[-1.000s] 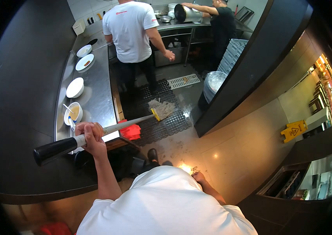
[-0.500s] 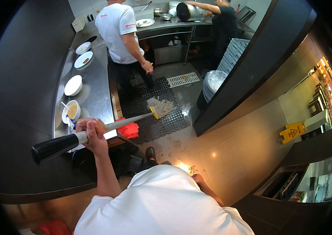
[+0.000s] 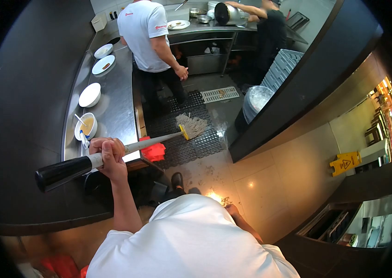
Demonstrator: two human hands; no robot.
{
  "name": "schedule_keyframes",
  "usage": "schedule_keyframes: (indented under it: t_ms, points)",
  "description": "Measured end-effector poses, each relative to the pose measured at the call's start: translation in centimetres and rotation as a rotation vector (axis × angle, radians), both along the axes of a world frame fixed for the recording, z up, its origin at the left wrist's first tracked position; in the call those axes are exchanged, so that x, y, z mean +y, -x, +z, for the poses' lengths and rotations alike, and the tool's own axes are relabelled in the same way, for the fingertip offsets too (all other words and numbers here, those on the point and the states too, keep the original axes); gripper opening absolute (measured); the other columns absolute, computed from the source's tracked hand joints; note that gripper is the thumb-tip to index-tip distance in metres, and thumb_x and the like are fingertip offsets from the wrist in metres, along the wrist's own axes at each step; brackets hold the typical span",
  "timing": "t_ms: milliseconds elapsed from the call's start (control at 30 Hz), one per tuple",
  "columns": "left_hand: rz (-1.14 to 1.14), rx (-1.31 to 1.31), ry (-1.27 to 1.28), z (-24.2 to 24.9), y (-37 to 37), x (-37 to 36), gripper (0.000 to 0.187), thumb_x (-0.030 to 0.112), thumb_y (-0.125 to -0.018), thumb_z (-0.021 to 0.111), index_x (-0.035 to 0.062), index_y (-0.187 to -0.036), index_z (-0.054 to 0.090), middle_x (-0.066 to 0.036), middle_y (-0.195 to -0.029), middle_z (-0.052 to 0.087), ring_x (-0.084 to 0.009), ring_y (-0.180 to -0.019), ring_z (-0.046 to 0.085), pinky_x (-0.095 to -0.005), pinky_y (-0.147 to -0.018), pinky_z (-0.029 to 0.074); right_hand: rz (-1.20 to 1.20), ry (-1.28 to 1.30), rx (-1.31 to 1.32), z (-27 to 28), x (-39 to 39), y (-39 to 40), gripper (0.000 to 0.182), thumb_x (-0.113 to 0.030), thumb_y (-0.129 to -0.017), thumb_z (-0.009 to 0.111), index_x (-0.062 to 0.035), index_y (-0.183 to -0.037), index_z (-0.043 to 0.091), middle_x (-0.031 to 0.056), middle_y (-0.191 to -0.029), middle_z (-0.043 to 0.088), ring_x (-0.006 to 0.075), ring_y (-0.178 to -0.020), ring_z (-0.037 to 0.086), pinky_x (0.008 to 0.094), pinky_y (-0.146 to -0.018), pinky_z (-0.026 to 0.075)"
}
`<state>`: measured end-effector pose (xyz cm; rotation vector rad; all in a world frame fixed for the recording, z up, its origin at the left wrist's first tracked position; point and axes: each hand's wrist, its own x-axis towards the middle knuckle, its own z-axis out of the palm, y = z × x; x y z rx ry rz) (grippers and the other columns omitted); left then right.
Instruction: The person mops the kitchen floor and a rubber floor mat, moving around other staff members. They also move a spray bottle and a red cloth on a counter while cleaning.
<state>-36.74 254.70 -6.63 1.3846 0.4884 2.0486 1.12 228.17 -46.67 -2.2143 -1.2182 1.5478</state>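
Observation:
My left hand (image 3: pixel 108 155) is wrapped round the pale shaft of a mop (image 3: pixel 152 141), just ahead of its black grip. The shaft slants away from me over the counter's near corner. Its yellow clamp and stringy grey head (image 3: pixel 192 126) rest on a black perforated rubber mat (image 3: pixel 170 150). Down by my right side, my right hand (image 3: pixel 231 210) shows only in part beside my white shirt; its fingers are hidden.
A steel counter (image 3: pixel 119 92) on the left bears white bowls and plates. Red cloth or plastic (image 3: pixel 153 150) hangs by its corner. A co-worker (image 3: pixel 147 37) stands near the mat; another handles a large pot (image 3: pixel 230 16). A lined bin (image 3: pixel 256 102), dark partition (image 3: pixel 307 76) and yellow sign (image 3: pixel 345 163) are to the right.
My view has shifted slightly, so the far counter and co-workers sit a little further right and lower. The mop head stays on the mat, and my left hand keeps its grip.

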Motion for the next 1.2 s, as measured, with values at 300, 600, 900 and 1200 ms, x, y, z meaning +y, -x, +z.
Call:
schedule_keyframes:
  t_ms: [300,600,900,1200]
  points:
    - [-0.015,0.003,0.005,0.3,0.4,0.1,0.018,0.015,-0.099,0.056,0.0050,-0.086,0.049,0.001,-0.058,0.041,-0.0049,-0.042,0.031,-0.0218,-0.040,0.025,-0.051,0.032,0.005,-0.1,0.4,-0.5,0.020,-0.019,-0.084,0.062,-0.0006,-0.080,0.067,0.0104,-0.071,0.067,0.0181,-0.056,0.064,0.0327,-0.052,0.051]
    - [-0.002,-0.001,0.017,0.3,0.5,-0.1,0.017,0.015,-0.098,0.057,0.0046,-0.087,0.050,0.001,-0.058,0.041,-0.0048,-0.041,0.032,-0.0218,-0.039,0.025,-0.017,0.062,-0.039,-0.7,0.7,0.0,0.027,-0.025,-0.086,0.062,0.0006,-0.079,0.068,0.0122,-0.069,0.068,0.0195,-0.056,0.064,0.0319,-0.055,0.052]
    - [0.001,-0.016,0.022,0.2,0.7,-0.1,0.017,0.015,-0.099,0.057,0.0044,-0.087,0.050,0.001,-0.056,0.039,-0.0048,-0.042,0.031,-0.0221,-0.039,0.024,0.252,-0.183,-0.065,-5.4,-1.1,-1.2,0.036,-0.032,-0.088,0.059,0.0002,-0.077,0.069,0.0136,-0.070,0.068,0.0198,-0.053,0.063,0.0324,-0.054,0.052]
    - [-0.012,-0.014,0.027,0.3,0.4,-0.5,0.017,0.015,-0.098,0.056,0.0050,-0.086,0.049,0.002,-0.056,0.039,-0.0046,-0.041,0.030,-0.0217,-0.039,0.023,-0.081,0.014,0.021,-0.3,-0.6,0.2,0.031,-0.027,-0.086,0.063,0.0025,-0.077,0.066,0.0137,-0.070,0.068,0.0182,-0.053,0.064,0.0317,-0.048,0.051]
